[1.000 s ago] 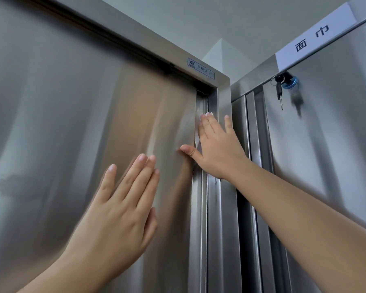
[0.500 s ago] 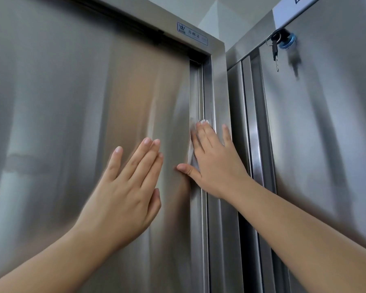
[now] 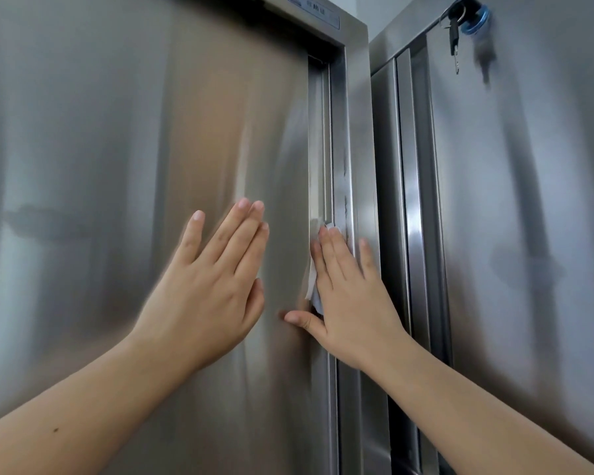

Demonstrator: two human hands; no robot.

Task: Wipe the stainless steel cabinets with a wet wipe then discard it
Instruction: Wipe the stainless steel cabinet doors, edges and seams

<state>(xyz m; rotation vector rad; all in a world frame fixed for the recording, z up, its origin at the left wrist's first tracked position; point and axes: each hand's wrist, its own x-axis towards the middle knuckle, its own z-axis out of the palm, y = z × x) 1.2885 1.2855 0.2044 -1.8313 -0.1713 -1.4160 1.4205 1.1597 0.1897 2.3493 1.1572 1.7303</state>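
- While it's pinned under the right hand (image 3: 350,303), the wet wipe (image 3: 311,282) only shows as a white edge poking out past the fingertips and along the index-finger side. It sits right on the seam where the left cabinet's door (image 3: 100,166) meets its frame (image 3: 352,132).
- That right hand isn't gripping anything: fingers straight, pushing the wipe flat on the steel, thumb stuck out onto the door.
- The left hand (image 3: 206,296) is just beside it, also flat and relaxed, fingers together against the door, holding nothing.
- The frame above the wipe has some dark streaky marks, and the door has a dull smudge off to the left.
- A small label plate (image 3: 312,12) sits on the top rail.
- A second cabinet (image 3: 546,200) meets this one at the corner on the right, with a key (image 3: 454,39) hanging from a blue-ringed lock (image 3: 477,17).
- A bit of pale wall (image 3: 384,12) shows between them up top.
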